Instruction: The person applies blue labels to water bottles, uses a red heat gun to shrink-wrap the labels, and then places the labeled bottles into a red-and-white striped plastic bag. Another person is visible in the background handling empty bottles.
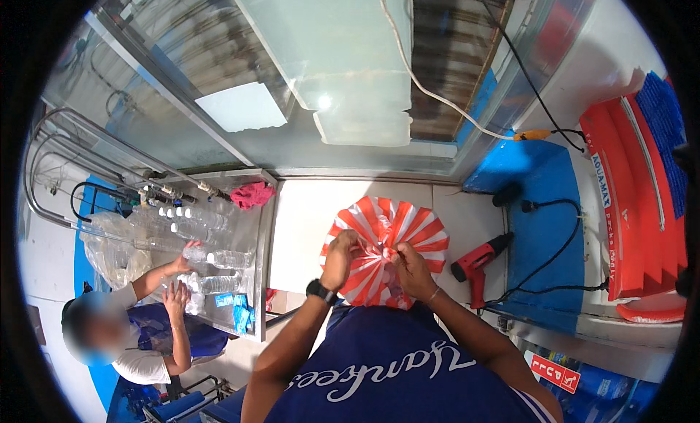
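A full, round plastic bag [430,237] with red and white stripes stands right in front of me at the white counter. Its top is gathered into a twisted neck at the middle. My left hand [337,263], with a black watch on the wrist, is closed on the left side of the gathered plastic. From the right, my right hand [413,272] pinches the neck between its fingers. What the bag contains is hidden. Just right of it lies a red heat gun [474,271] with a black nozzle.
At left, a person [149,335] handles clear bottles [230,259] on a metal counter [264,233]. A pink cloth [252,196] lies there near bent metal pipes. A glass partition [350,157] closes off the far side. Black cable [558,201] and red packaging [634,212] are at right.
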